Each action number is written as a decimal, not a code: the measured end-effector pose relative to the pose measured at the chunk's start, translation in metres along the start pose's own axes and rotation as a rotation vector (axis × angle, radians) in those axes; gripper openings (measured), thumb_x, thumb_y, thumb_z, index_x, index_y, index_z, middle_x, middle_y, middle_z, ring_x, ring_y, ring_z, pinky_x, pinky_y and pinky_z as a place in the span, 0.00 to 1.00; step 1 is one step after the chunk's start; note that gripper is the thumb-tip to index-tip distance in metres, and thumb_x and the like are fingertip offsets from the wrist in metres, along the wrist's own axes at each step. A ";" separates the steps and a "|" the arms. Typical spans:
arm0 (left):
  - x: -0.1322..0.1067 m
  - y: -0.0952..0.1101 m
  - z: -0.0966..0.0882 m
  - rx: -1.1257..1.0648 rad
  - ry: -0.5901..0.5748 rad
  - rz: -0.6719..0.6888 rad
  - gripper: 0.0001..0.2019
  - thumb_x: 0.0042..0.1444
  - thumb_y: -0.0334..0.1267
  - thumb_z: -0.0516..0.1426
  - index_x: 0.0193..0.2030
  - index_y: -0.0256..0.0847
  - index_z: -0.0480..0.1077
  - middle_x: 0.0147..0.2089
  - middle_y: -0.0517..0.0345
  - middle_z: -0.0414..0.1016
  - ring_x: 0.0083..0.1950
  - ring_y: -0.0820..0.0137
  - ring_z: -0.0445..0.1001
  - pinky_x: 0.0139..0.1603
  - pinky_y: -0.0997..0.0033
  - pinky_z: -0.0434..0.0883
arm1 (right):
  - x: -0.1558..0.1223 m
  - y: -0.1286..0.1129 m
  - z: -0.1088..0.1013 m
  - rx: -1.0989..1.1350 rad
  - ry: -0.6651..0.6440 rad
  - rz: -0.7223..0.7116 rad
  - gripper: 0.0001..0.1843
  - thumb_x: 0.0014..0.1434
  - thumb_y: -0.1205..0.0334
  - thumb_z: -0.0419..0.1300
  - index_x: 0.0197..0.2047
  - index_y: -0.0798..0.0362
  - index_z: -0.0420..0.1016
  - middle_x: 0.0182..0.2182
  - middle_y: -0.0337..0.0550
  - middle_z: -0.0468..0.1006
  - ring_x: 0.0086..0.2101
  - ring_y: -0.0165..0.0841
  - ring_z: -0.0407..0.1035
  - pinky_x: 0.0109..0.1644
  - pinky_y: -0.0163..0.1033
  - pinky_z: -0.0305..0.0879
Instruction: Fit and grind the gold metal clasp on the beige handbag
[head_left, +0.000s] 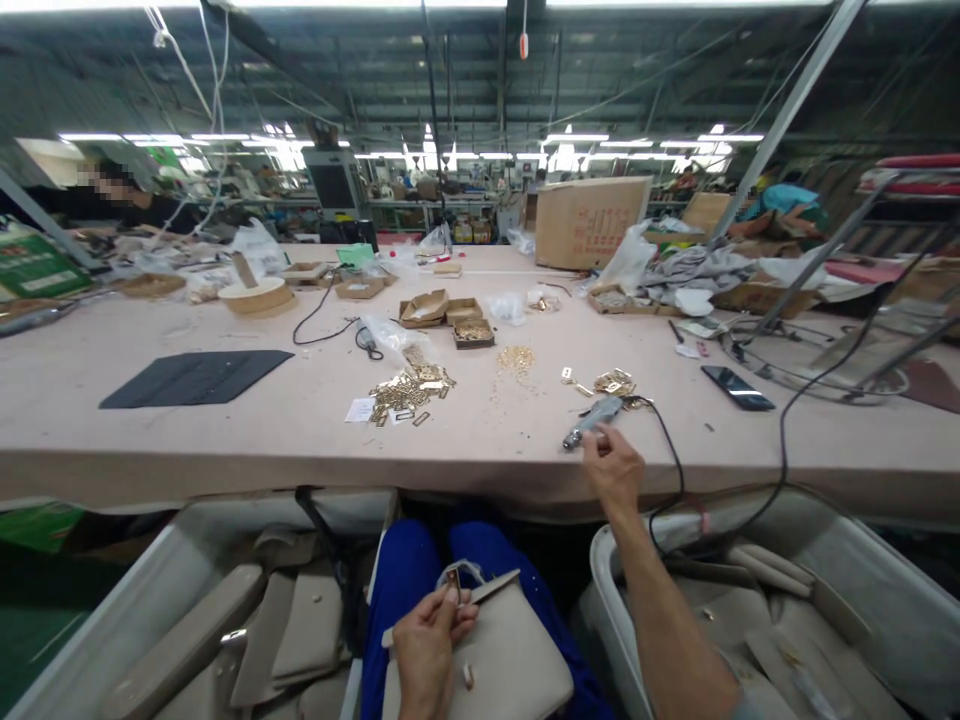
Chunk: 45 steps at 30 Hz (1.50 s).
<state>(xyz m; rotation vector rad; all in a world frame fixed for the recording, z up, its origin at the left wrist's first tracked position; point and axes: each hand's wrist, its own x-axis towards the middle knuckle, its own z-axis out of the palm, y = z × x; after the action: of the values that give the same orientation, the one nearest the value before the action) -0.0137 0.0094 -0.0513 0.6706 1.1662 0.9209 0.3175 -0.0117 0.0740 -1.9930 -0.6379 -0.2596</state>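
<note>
A beige handbag [517, 640] rests on my lap, with a small gold clasp on its front. My left hand [426, 645] is closed, pinching the bag's flap near its top, where a gold metal fitting [453, 580] shows at the fingertips. At the table's front edge, the fingers of my right hand [616, 468] are closed at a grey electric screwdriver [600, 412], which lies on the table with a black cord running off it. Just behind the screwdriver is a small pile of gold metal plates [615, 381].
Gold rectangular frames [409, 392] are heaped mid-table, near scattered small gold pieces [516, 360] and small cardboard boxes [474, 334]. A black sheet [196, 379] lies left, a phone [737, 388] right. White bins [45, 690] with beige bag parts flank my legs. Other people sit farther back.
</note>
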 end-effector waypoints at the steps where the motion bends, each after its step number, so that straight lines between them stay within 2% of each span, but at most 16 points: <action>1: 0.000 0.000 0.000 0.006 -0.008 0.000 0.25 0.36 0.45 0.78 0.38 0.30 0.82 0.35 0.42 0.85 0.28 0.61 0.83 0.27 0.71 0.82 | 0.021 0.008 0.001 -0.110 0.023 0.047 0.24 0.64 0.47 0.60 0.54 0.57 0.78 0.34 0.54 0.82 0.39 0.51 0.78 0.50 0.53 0.72; 4: 0.000 0.001 0.001 0.023 -0.015 0.001 0.27 0.37 0.47 0.77 0.39 0.28 0.82 0.35 0.40 0.85 0.28 0.62 0.83 0.27 0.72 0.82 | 0.066 0.027 0.013 -0.301 -0.020 0.185 0.31 0.58 0.41 0.66 0.51 0.62 0.75 0.38 0.67 0.80 0.47 0.61 0.76 0.54 0.62 0.69; 6: -0.001 0.002 0.001 0.029 -0.015 0.012 0.27 0.37 0.48 0.77 0.39 0.28 0.82 0.35 0.39 0.85 0.28 0.63 0.83 0.27 0.72 0.81 | 0.083 0.034 0.024 -0.286 -0.022 0.236 0.32 0.48 0.44 0.75 0.45 0.59 0.74 0.40 0.71 0.78 0.49 0.64 0.74 0.55 0.65 0.68; 9: -0.003 0.003 0.000 0.050 -0.031 0.029 0.27 0.39 0.50 0.76 0.38 0.27 0.82 0.35 0.39 0.85 0.28 0.62 0.83 0.26 0.73 0.81 | 0.095 0.039 0.038 -0.064 0.093 0.362 0.30 0.31 0.59 0.81 0.33 0.51 0.68 0.39 0.63 0.78 0.52 0.62 0.72 0.57 0.63 0.69; 11: -0.004 0.004 -0.001 0.068 -0.049 0.034 0.26 0.41 0.50 0.75 0.38 0.28 0.82 0.35 0.39 0.85 0.28 0.62 0.83 0.27 0.73 0.81 | 0.097 0.041 0.041 0.136 0.153 0.476 0.32 0.27 0.63 0.81 0.28 0.48 0.62 0.36 0.54 0.77 0.50 0.57 0.72 0.51 0.57 0.74; 13: -0.004 0.003 -0.001 0.075 -0.057 0.039 0.25 0.42 0.50 0.75 0.37 0.28 0.82 0.35 0.40 0.85 0.28 0.62 0.83 0.27 0.73 0.81 | 0.096 0.041 0.040 0.279 0.146 0.541 0.28 0.31 0.60 0.79 0.26 0.48 0.62 0.31 0.46 0.75 0.43 0.50 0.74 0.38 0.48 0.78; 15: -0.003 0.003 -0.001 0.074 -0.056 0.043 0.25 0.41 0.50 0.75 0.37 0.28 0.82 0.35 0.40 0.85 0.28 0.62 0.83 0.26 0.73 0.81 | 0.093 0.041 0.036 0.503 0.121 0.583 0.21 0.38 0.60 0.76 0.29 0.51 0.67 0.29 0.41 0.73 0.33 0.42 0.74 0.29 0.42 0.75; 17: -0.003 0.003 0.000 0.071 -0.056 0.046 0.25 0.41 0.50 0.75 0.37 0.29 0.82 0.34 0.40 0.85 0.27 0.62 0.83 0.26 0.73 0.81 | 0.089 0.040 0.031 0.877 0.059 0.642 0.15 0.42 0.66 0.71 0.33 0.55 0.70 0.30 0.39 0.74 0.27 0.34 0.71 0.27 0.40 0.76; 19: -0.003 0.004 0.001 0.068 -0.059 0.048 0.24 0.42 0.50 0.75 0.37 0.29 0.82 0.34 0.40 0.85 0.27 0.63 0.83 0.25 0.73 0.80 | 0.085 0.040 0.027 1.233 -0.032 0.684 0.15 0.43 0.71 0.66 0.36 0.56 0.71 0.32 0.38 0.75 0.26 0.30 0.69 0.30 0.39 0.78; 22: -0.004 0.005 0.001 0.060 -0.061 0.047 0.24 0.41 0.50 0.75 0.36 0.29 0.82 0.33 0.41 0.85 0.27 0.63 0.83 0.25 0.73 0.80 | 0.081 0.036 0.029 1.465 -0.132 0.689 0.13 0.47 0.73 0.64 0.38 0.55 0.70 0.32 0.38 0.73 0.26 0.27 0.68 0.34 0.38 0.79; 27: -0.004 0.003 -0.003 0.075 -0.079 0.066 0.25 0.42 0.51 0.74 0.36 0.28 0.82 0.34 0.39 0.85 0.27 0.62 0.83 0.25 0.74 0.79 | 0.078 0.014 0.052 1.484 -0.136 0.706 0.07 0.59 0.66 0.64 0.39 0.53 0.69 0.33 0.37 0.75 0.25 0.28 0.69 0.42 0.48 0.82; 30: -0.003 0.001 -0.004 0.084 -0.076 0.078 0.26 0.41 0.53 0.75 0.36 0.29 0.82 0.34 0.39 0.85 0.27 0.62 0.83 0.25 0.73 0.80 | 0.078 -0.006 0.073 1.485 -0.118 0.692 0.06 0.63 0.62 0.62 0.37 0.52 0.67 0.31 0.37 0.74 0.23 0.27 0.66 0.38 0.44 0.81; 34: -0.003 0.002 -0.005 0.080 -0.077 0.086 0.26 0.41 0.53 0.75 0.36 0.30 0.82 0.34 0.40 0.85 0.27 0.62 0.83 0.25 0.72 0.80 | 0.077 -0.026 0.101 1.484 0.084 0.697 0.09 0.58 0.64 0.65 0.36 0.53 0.67 0.27 0.34 0.72 0.20 0.25 0.62 0.28 0.36 0.75; 36: -0.004 0.002 -0.004 0.068 -0.061 0.079 0.26 0.39 0.53 0.75 0.35 0.30 0.82 0.33 0.40 0.84 0.26 0.62 0.82 0.25 0.72 0.80 | 0.077 -0.029 0.112 1.463 0.179 0.703 0.10 0.55 0.67 0.65 0.35 0.52 0.66 0.26 0.34 0.71 0.20 0.26 0.61 0.26 0.35 0.73; 39: -0.005 0.004 -0.003 0.048 -0.039 0.053 0.28 0.36 0.54 0.76 0.34 0.30 0.82 0.32 0.40 0.84 0.25 0.62 0.81 0.24 0.72 0.79 | 0.080 -0.027 0.121 1.437 0.256 0.708 0.11 0.52 0.69 0.65 0.34 0.52 0.65 0.25 0.34 0.71 0.20 0.27 0.62 0.24 0.35 0.72; 45: -0.004 0.007 -0.002 0.075 -0.050 0.061 0.27 0.40 0.54 0.75 0.36 0.30 0.82 0.33 0.40 0.84 0.26 0.62 0.82 0.25 0.72 0.80 | 0.093 -0.015 0.123 1.365 0.418 0.698 0.15 0.51 0.67 0.66 0.29 0.51 0.60 0.25 0.34 0.70 0.20 0.26 0.62 0.20 0.33 0.69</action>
<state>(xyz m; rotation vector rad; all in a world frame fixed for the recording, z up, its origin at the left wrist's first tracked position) -0.0180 0.0090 -0.0441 0.7898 1.1456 0.9099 0.3770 0.1315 0.0658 -0.6864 0.2056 0.1775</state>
